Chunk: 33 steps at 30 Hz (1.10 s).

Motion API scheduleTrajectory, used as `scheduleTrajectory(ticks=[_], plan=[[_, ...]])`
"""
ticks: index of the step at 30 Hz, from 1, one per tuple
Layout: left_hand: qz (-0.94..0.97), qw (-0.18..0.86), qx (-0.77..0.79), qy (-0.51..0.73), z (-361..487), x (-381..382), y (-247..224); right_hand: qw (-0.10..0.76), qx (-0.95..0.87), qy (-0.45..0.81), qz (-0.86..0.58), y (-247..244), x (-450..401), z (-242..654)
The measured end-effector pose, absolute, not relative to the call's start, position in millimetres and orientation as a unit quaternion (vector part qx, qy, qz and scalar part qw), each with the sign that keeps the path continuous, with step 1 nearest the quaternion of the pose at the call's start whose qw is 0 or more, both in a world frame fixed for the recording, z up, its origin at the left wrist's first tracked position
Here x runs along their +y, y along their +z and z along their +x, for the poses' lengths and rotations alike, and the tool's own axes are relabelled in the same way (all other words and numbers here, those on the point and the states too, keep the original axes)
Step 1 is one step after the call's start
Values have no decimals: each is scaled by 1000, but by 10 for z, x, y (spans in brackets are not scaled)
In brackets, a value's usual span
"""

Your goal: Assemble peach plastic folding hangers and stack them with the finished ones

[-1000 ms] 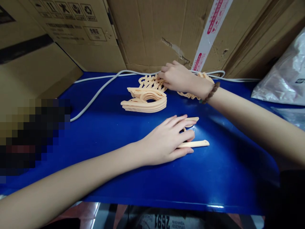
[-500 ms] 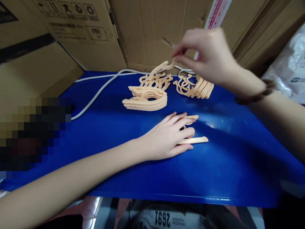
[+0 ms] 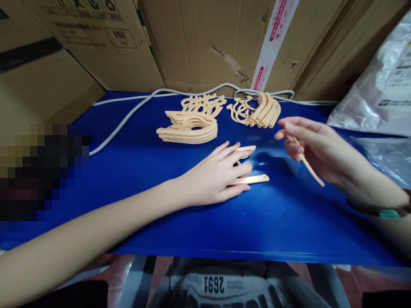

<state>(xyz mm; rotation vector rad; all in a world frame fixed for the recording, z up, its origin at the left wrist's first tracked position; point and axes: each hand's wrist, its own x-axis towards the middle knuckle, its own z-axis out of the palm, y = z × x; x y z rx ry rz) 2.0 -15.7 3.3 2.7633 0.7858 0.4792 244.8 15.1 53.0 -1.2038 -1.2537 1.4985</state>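
My left hand (image 3: 218, 175) rests on the table, fingers curled over a beige plastic hanger part (image 3: 252, 179) and pressing it down. Most of that part is under the palm; its ends stick out past the fingertips. My right hand (image 3: 316, 147) is raised over the right side, pinching a slim beige hanger piece (image 3: 308, 167) that tilts down toward the wrist. Behind the left hand lies a neat stack of curved beige hanger parts (image 3: 189, 134). Loose hook pieces (image 3: 205, 102) sit behind the stack. Several curved arm pieces (image 3: 268, 111) lie side by side farther right, beside more hooks (image 3: 239, 112).
Cardboard boxes (image 3: 205, 47) wall off the back and left of the blue table (image 3: 180, 231). A white cable (image 3: 125, 122) runs along the back edge. Clear plastic bags (image 3: 375, 98) stand at the right. A blurred dark object (image 3: 41, 171) is at the left.
My right hand has come down and to the right from above the hook pieces, bringing a slim piece with it. My left hand stays on its hanger part. The view has shifted slightly.
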Motion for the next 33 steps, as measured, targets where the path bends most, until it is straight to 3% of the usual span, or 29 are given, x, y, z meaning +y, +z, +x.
scheduleTrajectory(ticks=[7,16,33], plan=[[942,85,278,166,5,-159,-4,289,-643,557,-439,362,72,2405],[945,79,275,156,12,-169,-5,331,-739,414,-417,259,45,2417],[946,70,279,148,12,-177,1,315,-695,510,-397,207,38,2389]])
